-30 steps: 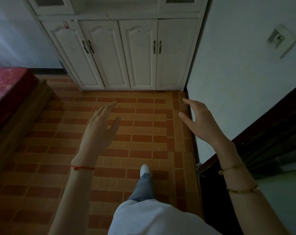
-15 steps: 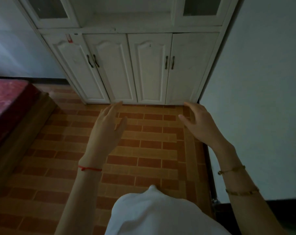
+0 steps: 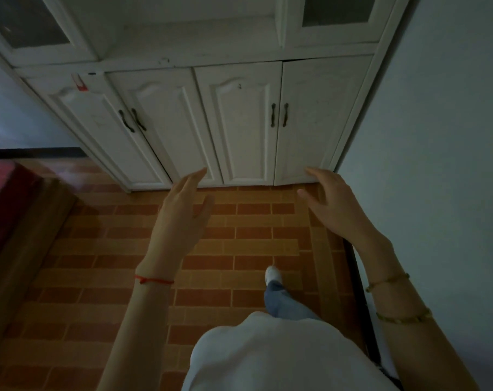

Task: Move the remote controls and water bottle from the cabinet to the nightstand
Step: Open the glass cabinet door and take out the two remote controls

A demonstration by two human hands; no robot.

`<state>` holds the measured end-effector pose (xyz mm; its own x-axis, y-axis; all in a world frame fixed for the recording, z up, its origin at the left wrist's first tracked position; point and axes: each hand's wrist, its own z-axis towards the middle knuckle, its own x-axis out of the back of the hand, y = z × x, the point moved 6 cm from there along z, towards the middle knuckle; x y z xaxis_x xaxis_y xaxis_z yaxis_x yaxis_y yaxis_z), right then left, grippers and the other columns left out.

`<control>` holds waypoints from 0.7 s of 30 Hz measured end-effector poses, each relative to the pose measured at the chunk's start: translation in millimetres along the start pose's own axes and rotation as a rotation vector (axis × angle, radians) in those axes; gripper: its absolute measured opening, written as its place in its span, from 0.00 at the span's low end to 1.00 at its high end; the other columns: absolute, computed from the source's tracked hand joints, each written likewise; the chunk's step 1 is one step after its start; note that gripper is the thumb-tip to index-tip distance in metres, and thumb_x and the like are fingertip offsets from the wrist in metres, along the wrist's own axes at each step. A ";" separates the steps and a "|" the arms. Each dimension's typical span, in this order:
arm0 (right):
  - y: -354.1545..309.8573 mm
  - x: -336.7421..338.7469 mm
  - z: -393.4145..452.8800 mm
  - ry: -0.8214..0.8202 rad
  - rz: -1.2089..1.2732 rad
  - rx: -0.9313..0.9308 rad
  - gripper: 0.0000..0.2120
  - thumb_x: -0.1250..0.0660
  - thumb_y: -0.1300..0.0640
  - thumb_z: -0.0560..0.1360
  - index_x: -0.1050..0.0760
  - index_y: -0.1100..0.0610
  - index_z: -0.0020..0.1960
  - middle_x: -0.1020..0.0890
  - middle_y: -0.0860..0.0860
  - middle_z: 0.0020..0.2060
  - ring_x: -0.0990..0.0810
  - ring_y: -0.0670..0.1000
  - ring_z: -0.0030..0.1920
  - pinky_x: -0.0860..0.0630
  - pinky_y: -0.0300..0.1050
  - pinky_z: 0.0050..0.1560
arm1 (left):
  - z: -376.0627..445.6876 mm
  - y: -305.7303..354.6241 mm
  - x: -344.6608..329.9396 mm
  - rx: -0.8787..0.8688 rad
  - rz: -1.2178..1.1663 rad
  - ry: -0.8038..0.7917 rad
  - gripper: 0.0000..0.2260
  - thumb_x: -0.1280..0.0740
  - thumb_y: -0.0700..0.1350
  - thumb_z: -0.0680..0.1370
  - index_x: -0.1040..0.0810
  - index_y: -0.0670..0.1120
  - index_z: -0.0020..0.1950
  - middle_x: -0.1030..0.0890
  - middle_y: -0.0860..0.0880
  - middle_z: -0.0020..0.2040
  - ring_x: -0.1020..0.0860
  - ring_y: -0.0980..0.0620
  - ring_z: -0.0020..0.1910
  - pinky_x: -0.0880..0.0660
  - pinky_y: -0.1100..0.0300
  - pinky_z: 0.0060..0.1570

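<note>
We cannot see the remote controls or the water bottle anywhere; we judge they sit somewhere in or on the tall white wooden cabinet (image 3: 239, 128), either behind its four shut lower doors or on the open shelf above them, of which only the bare front lip shows. The dark curved metal door handles (image 3: 279, 114) sit in two pairs where the doors meet, and the right-hand pair is nearest our reach. We expect the remotes to be light, stiff plastic, best taken round the narrow body with fingers on both long edges; the bottle is probably heavier if full, smooth and a little slippery, so we would wrap the whole hand round its middle rather than pinch the cap. Below the cabinet's base, our left hand (image 3: 180, 218) hangs in the air with fingers straight and together, holding nothing, a red string bracelet (image 3: 154, 280) at its wrist. Our right hand (image 3: 338, 204) is spread and relaxed, equally empty, its fingertips near the foot of the rightmost door, with two thin gold bangles (image 3: 403, 317) on that forearm. Under both lies the orange brick-patterned tiled floor (image 3: 253, 244), and the red-covered bed (image 3: 5, 198) stands left of the cabinet. No nightstand shows.
</note>
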<state>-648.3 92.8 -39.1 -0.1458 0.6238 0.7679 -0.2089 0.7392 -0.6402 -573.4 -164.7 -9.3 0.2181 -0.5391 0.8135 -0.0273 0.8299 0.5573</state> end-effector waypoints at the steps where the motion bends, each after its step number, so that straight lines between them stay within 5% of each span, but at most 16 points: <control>1: 1.7 0.3 15.3 0.002 0.010 0.005 0.27 0.38 0.47 0.78 0.38 0.52 0.74 0.33 0.53 0.72 0.35 0.52 0.72 0.37 0.51 0.72 | 15.1 -1.6 -2.8 -0.006 -0.009 0.005 0.22 0.38 0.47 0.79 0.35 0.49 0.73 0.29 0.48 0.70 0.22 0.43 0.58 0.27 0.50 0.62; 6: 8.3 11.5 99.1 0.023 0.025 0.063 0.26 0.38 0.47 0.79 0.38 0.53 0.74 0.32 0.52 0.72 0.35 0.50 0.72 0.37 0.50 0.73 | 95.8 -2.6 -9.8 -0.029 -0.008 0.045 0.22 0.38 0.47 0.80 0.35 0.47 0.73 0.29 0.47 0.70 0.30 0.49 0.69 0.34 0.58 0.65; 21: 4.0 29.4 297.0 0.006 0.039 0.120 0.24 0.38 0.49 0.79 0.36 0.52 0.73 0.31 0.52 0.70 0.34 0.49 0.71 0.39 0.42 0.70 | 281.8 -22.8 -23.7 -0.008 -0.012 0.094 0.22 0.38 0.48 0.79 0.35 0.47 0.73 0.28 0.47 0.70 0.29 0.49 0.68 0.33 0.57 0.67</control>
<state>-940.6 38.7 -12.4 -0.1504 0.6531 0.7422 -0.3178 0.6789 -0.6619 -852.9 -211.4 5.6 0.3088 -0.5335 0.7874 -0.0162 0.8248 0.5652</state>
